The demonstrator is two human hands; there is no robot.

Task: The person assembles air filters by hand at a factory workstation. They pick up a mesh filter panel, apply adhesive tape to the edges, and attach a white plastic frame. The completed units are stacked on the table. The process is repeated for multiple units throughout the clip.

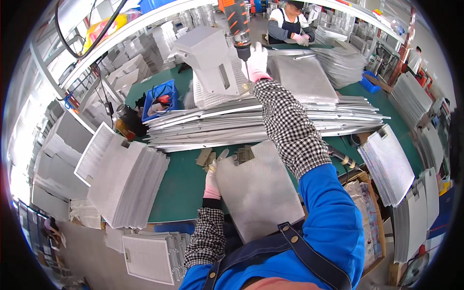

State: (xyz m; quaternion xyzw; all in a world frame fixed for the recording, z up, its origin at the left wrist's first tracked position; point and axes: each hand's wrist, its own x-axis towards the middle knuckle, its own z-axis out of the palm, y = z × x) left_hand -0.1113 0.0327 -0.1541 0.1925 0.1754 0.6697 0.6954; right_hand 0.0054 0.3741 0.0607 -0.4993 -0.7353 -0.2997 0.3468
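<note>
My left hand (211, 182), in a white and pink glove, grips the left edge of a perforated metal panel (258, 188) with a notch in its top edge. The panel leans tilted against me at the bench's front edge. My right arm stretches far forward over a pile of flat metal sheets (208, 126). At its end my gloved right hand (257, 62) has its fingers extended, close beside a hanging orange and black power screwdriver (237, 26); I see nothing in it. Several small flat metal pieces (205, 157) lie near my left hand.
Stacked perforated panels stand at the left (128, 183) and right (386, 164). A grey metal housing (205, 60) and a blue bin (159, 99) sit behind the pile. Another power screwdriver (342, 157) lies by my right sleeve. A person (290, 24) works across the bench.
</note>
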